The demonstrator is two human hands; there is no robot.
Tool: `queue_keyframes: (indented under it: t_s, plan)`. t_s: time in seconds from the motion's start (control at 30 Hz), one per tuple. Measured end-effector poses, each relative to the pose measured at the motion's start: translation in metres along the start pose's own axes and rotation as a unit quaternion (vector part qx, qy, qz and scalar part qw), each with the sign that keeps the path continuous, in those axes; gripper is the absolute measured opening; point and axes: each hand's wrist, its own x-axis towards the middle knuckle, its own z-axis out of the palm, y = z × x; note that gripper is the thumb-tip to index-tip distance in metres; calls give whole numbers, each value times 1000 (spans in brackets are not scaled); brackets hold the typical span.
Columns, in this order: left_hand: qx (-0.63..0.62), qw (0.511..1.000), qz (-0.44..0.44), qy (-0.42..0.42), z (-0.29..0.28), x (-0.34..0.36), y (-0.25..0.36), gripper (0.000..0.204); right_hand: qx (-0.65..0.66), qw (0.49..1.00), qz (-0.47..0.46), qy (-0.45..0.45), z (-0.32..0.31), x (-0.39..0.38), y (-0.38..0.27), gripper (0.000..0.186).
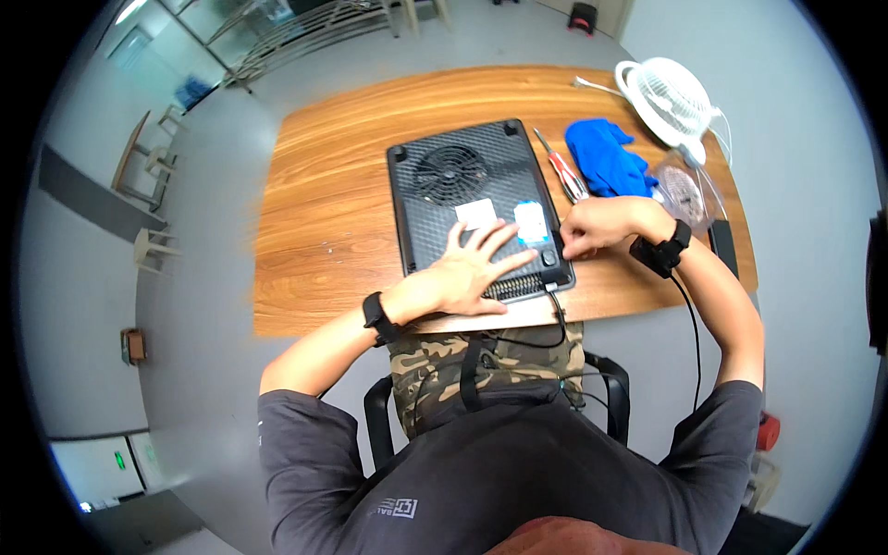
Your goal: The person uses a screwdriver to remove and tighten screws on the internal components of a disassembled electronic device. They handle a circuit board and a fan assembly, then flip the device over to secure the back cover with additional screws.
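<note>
A black induction cooker (425, 217) lies bottom side up on the wooden table, its round fan grille toward the far end and a cord leaving its near edge. My left hand (467, 273) rests on its near part, palm down with fingers spread. At the cooker's near right edge, my right hand (606, 225) is closed, fingers curled together against the side; whatever they pinch is hidden. Just beyond that hand lies a screwdriver (562, 176) with a red and clear handle. A bundled blue cloth or glove (606, 157) is to its right.
A white fan (671, 102) lies at the table's far right, with a clear plastic container (683, 192) nearer me. A dark flat object (724, 245) is at the right edge. The cooker's black cord (561, 319) drops over the table's front edge. Small bits (328, 248) lie left.
</note>
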Motion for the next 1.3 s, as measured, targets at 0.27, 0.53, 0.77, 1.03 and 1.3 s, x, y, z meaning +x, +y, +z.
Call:
queue_keyframes:
  t_s: [0.27, 0.53, 0.77, 1.03, 1.3]
  plan:
    - [-284, 957, -27, 50, -29, -5, -35, 79, -57, 876, -29, 478, -58, 87, 16, 53]
    - [-160, 858, -388, 295, -5, -20, -108, 78, 45, 878, 9, 476, -41, 147, 63, 76]
    - [-283, 829, -432, 216, 19, -9, -128, 109, 30, 851, 10, 524, -25, 164, 65, 70]
    - [-248, 839, -420, 240, 28, -6, -124, 99, -5, 861, 53, 506, -24, 164, 59, 73]
    - [-227, 834, -425, 270, 32, -4, -121, 97, -2, 856, 64, 514, -23, 166, 53, 74]
